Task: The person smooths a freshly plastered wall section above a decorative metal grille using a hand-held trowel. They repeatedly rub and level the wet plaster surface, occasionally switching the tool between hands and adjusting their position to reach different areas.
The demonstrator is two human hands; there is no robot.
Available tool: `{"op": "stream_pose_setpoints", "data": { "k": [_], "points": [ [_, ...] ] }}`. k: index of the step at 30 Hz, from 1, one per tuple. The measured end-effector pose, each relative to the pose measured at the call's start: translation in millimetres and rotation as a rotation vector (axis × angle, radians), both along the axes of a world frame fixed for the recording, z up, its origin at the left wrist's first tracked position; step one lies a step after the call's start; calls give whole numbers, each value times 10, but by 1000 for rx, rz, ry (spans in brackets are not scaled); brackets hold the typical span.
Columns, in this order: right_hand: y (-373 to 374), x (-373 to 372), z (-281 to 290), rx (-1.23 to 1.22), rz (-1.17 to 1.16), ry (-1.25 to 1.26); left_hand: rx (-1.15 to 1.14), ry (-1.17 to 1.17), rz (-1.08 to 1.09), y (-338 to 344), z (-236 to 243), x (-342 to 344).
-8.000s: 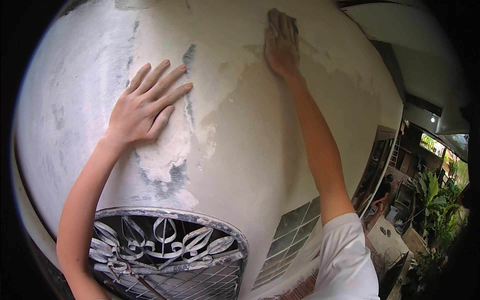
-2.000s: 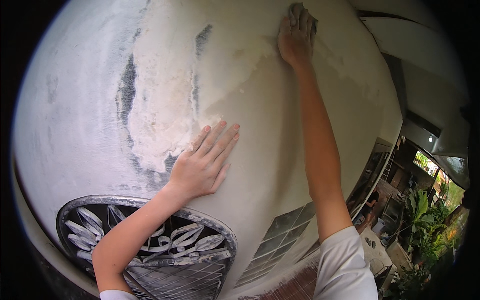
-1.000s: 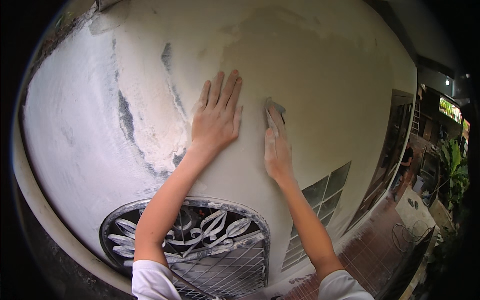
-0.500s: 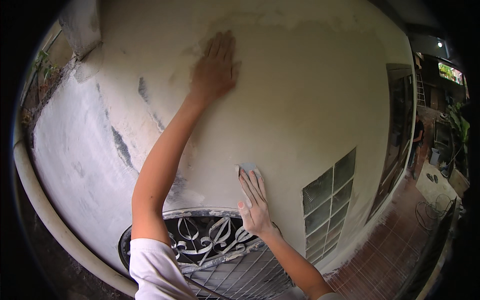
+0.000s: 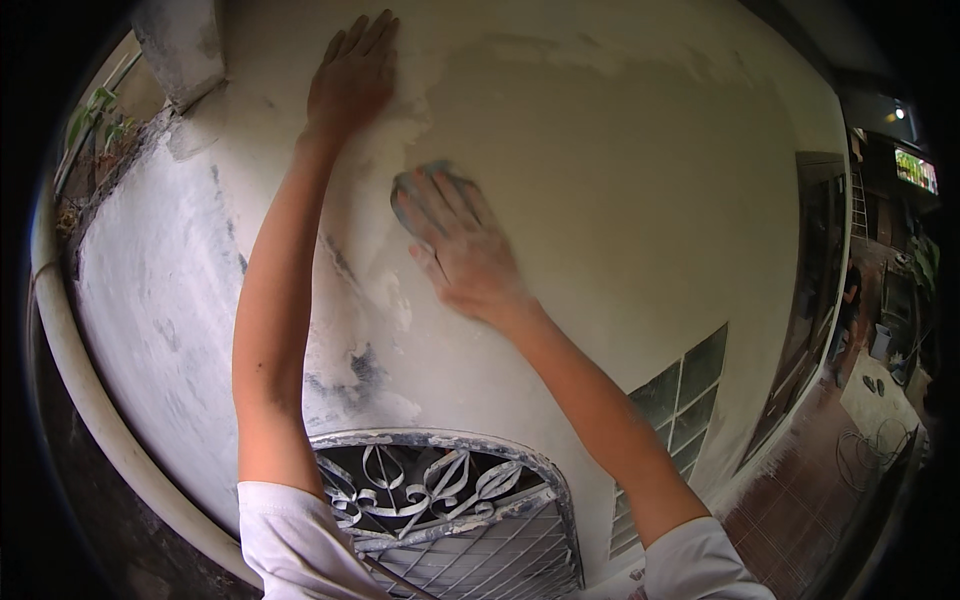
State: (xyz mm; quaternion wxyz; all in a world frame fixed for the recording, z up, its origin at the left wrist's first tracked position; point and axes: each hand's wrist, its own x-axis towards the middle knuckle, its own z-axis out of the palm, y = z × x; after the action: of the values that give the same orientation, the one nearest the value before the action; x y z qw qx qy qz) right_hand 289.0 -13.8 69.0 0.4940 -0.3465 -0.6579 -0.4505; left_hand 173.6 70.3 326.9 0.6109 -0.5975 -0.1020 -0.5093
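Note:
My left hand (image 5: 352, 85) lies flat against the plastered wall (image 5: 600, 200) high up, fingers stretched out and holding nothing. Lower and to the right, my right hand (image 5: 475, 255) presses a grey piece of sandpaper (image 5: 402, 200) to the wall under its fingers. The hand is blurred by motion and dusted with pale powder. Most of the sandpaper is hidden beneath the fingers; its dark edge shows past their left side and tips. Around both hands the wall is patchy, with smooth beige plaster to the right and whitish, rougher areas to the left.
Below my arms is an arched metal grille (image 5: 430, 490) with scrollwork. A glass-block window (image 5: 685, 400) sits behind my right forearm. A pale pipe (image 5: 100, 410) curves along the left. At far right are a door (image 5: 815, 250), tiled floor (image 5: 790, 510), a coiled cable and a person.
My left hand has slid up and left along the wall. My right hand has moved up and left with the sandpaper, from near the grille to mid-wall. The view has shifted slightly.

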Motion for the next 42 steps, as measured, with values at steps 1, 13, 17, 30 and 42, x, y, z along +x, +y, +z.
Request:
{"op": "stream_pose_setpoints", "data": {
  "k": [1,13,17,30,42],
  "points": [
    [88,35,319,31,-44,19,-11,38,-24,27,34,-65],
    [15,-172,-110,-29,-92,132,-197,79,183,-291,-87,-96],
    [127,29,251,62,-75,95,-140,77,187,-283,-84,-70],
    [144,185,2,132,-49,-234,-219,208,108,-306,-378,62],
    [255,310,-199,329,649,524,-1471,317,-762,-657,-1719,-220]
  ]
}}
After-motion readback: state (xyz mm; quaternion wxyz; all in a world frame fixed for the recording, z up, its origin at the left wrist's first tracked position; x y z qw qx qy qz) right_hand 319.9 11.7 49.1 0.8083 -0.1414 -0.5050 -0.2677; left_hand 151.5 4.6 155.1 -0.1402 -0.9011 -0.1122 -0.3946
